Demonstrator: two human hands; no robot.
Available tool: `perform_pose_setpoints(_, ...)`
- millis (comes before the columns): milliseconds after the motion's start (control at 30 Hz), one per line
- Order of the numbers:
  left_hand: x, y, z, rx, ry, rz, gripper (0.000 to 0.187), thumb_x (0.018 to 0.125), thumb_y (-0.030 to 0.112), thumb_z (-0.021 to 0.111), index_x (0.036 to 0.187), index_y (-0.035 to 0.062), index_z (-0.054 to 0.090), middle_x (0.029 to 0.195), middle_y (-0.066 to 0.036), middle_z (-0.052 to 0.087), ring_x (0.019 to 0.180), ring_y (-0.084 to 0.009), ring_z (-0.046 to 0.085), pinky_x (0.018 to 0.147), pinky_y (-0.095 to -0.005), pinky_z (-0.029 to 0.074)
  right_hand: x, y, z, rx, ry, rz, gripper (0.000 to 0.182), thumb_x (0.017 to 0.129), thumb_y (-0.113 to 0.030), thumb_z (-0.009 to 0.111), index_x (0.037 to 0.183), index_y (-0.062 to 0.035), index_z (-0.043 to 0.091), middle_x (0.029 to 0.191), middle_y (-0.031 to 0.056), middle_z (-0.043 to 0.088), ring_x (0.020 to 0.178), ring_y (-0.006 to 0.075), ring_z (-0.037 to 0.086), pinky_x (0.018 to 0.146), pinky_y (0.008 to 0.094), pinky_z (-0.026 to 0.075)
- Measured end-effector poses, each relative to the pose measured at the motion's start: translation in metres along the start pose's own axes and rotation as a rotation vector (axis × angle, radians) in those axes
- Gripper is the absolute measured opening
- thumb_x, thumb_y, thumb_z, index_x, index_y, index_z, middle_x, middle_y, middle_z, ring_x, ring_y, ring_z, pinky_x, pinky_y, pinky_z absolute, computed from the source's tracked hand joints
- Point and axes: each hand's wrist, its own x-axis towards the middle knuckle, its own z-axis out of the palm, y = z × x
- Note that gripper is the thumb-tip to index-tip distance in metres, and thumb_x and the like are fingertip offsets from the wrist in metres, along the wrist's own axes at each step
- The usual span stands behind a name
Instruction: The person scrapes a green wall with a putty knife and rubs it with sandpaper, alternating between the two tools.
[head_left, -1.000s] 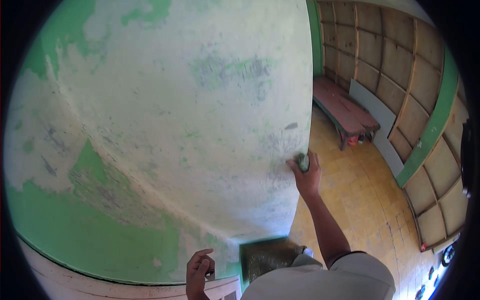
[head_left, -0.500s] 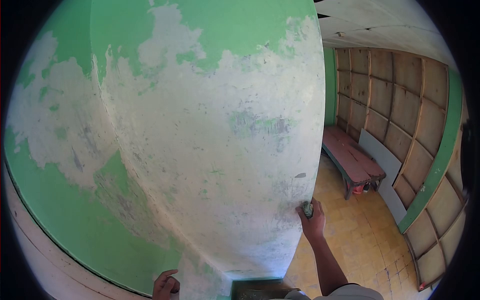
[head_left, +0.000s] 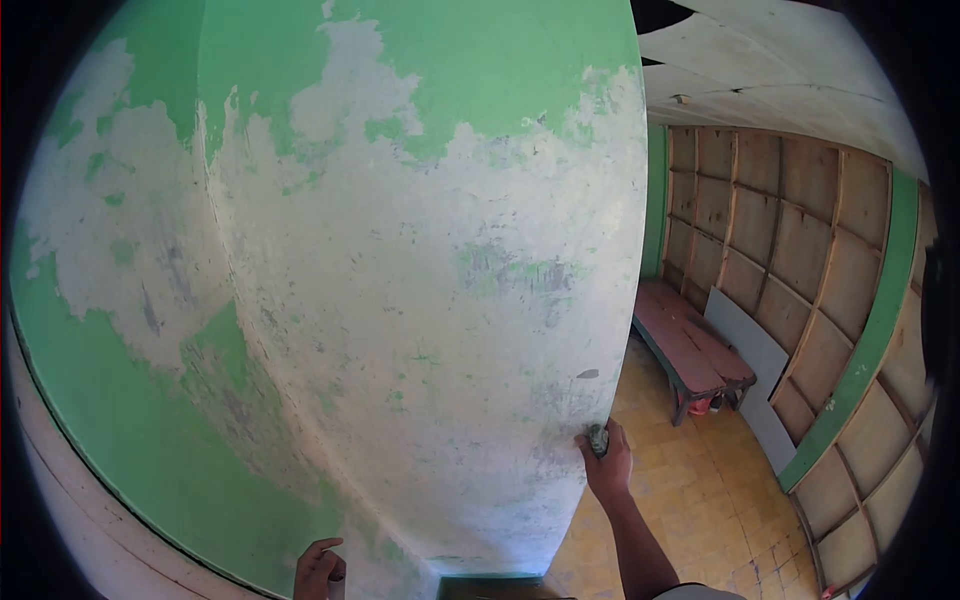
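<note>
My right hand point(head_left: 608, 468) is wrapped round a small greenish-grey object point(head_left: 598, 440), held against the right edge of the wall point(head_left: 400, 300). The wall shows green paint at the top and a wide whitish, scraped area below it, with grey and green specks. Low in the view, my left hand point(head_left: 320, 568) is near the wall's lower part, its fingers curled; whether anything is inside them is hidden.
Beyond the wall's edge, a reddish bench point(head_left: 690, 340) stands on the yellow tiled floor point(head_left: 660, 480). A pale board point(head_left: 750, 345) leans behind it, against a wood-framed panel wall point(head_left: 780, 220). A green post point(head_left: 850, 370) stands at the right.
The camera view has shifted, so the bench and panels sit lower and further left. My right hand, still holding the object, appears slightly lower and further left at the wall's edge.
</note>
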Motion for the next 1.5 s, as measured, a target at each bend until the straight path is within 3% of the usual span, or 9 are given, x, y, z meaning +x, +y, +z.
perform_pose_setpoints(100,0.014,0.013,0.037,0.076,0.109,0.047,0.03,0.086,0.007,0.055,0.115,0.0042,0.056,0.078,-0.001,0.054,0.064,-0.0063,0.05,0.057,-0.0222,0.044,0.001,0.001,-0.001,-0.008,-0.006,-0.012,0.048,0.08,-0.027,0.07,0.118,-0.0059,0.052,0.102,0.0157,0.058,0.091,0.0369,0.059,0.073,0.0442,0.049)
perform_pose_setpoints(333,0.061,0.061,0.118,0.228,0.017,0.302,0.042,0.082,0.011,0.065,0.121,0.0032,0.054,0.111,-0.009,0.06,0.053,-0.0094,0.051,0.048,-0.0251,0.043,0.005,0.004,-0.01,-0.034,-0.076,-0.021,0.052,0.082,-0.031,0.068,0.124,-0.0085,0.048,0.107,0.0152,0.057,0.093,0.0377,0.059,0.073,0.0469,0.049)
perform_pose_setpoints(400,0.076,0.072,0.146,0.403,0.01,0.589,0.052,0.08,0.018,0.068,0.127,0.0039,0.05,0.13,-0.016,0.051,0.054,-0.0149,0.056,0.051,-0.027,0.046,0.009,0.004,-0.015,-0.064,-0.154,0.008,0.053,0.081,-0.032,0.068,0.124,-0.0091,0.047,0.108,0.0151,0.057,0.093,0.0377,0.06,0.074,0.0476,0.049)
perform_pose_setpoints(600,0.091,0.098,0.204,0.709,0.09,0.676,0.068,0.081,0.03,0.067,0.137,0.0056,0.038,0.149,-0.021,0.022,0.074,-0.0309,0.066,0.059,-0.0367,0.052,0.032,0.003,-0.047,-0.14,-0.266,-0.076,0.03,0.081,-0.025,0.068,0.102,-0.0068,0.057,0.089,0.0143,0.063,0.085,0.0386,0.062,0.068,0.0451,0.049)
perform_pose_setpoints(700,0.094,0.089,0.211,0.847,0.105,0.658,0.069,0.082,0.033,0.064,0.139,0.0059,0.036,0.151,-0.021,0.014,0.082,-0.0319,0.066,0.063,-0.0389,0.053,0.061,-0.031,-0.093,-0.026,-0.181,-0.161,0.02,0.08,-0.018,0.069,0.088,-0.0051,0.056,0.073,0.0119,0.06,0.069,0.0311,0.064,0.057,0.0374,0.048)
perform_pose_setpoints(767,0.096,0.088,0.211,0.844,0.098,0.632,0.069,0.082,0.034,0.063,0.139,0.0062,0.036,0.151,-0.021,0.013,0.083,-0.0316,0.066,0.063,-0.039,0.054,0.089,-0.047,-0.121,0.318,-0.018,-0.494,0.021,0.08,-0.016,0.07,0.084,-0.0055,0.051,0.065,0.008,0.054,0.054,0.0192,0.056,0.048,0.0312,0.043)
perform_pose_setpoints(833,0.097,0.088,0.211,0.839,0.092,0.605,0.069,0.082,0.035,0.063,0.139,0.0065,0.036,0.152,-0.021,0.012,0.084,-0.0313,0.066,0.064,-0.0391,0.054,0.11,-0.088,-0.151,0.955,-0.033,-0.412,0.029,0.081,-0.02,0.071,0.083,-0.0071,0.046,0.062,0.0028,0.045,0.049,0.0102,0.044,0.045,0.029,0.037)
perform_pose_setpoints(1100,0.09,0.09,0.212,0.839,0.096,0.554,0.069,0.083,0.036,0.062,0.141,0.0099,0.035,0.153,-0.017,0.01,0.076,-0.0296,0.066,0.067,-0.0419,0.053,0.194,-0.223,-0.205,1.468,-0.092,-1.155,0.028,0.097,-0.037,0.042,0.085,-0.0125,0.043,0.061,-0.0015,0.034,0.045,0.0087,0.025,0.047,0.0279,0.026)
perform_pose_setpoints(1500,0.091,0.085,0.209,0.857,0.084,0.55,0.071,0.083,0.039,0.061,0.141,0.011,0.033,0.153,-0.017,0.007,0.074,-0.0308,0.066,0.069,-0.0447,0.052,0.259,-0.297,-0.142,1.555,0.005,-0.856,0.021,0.089,-0.015,0.053,0.069,-0.0132,0.044,0.051,-0.0024,0.029,0.042,0.0088,0.027,0.043,0.028,0.025)
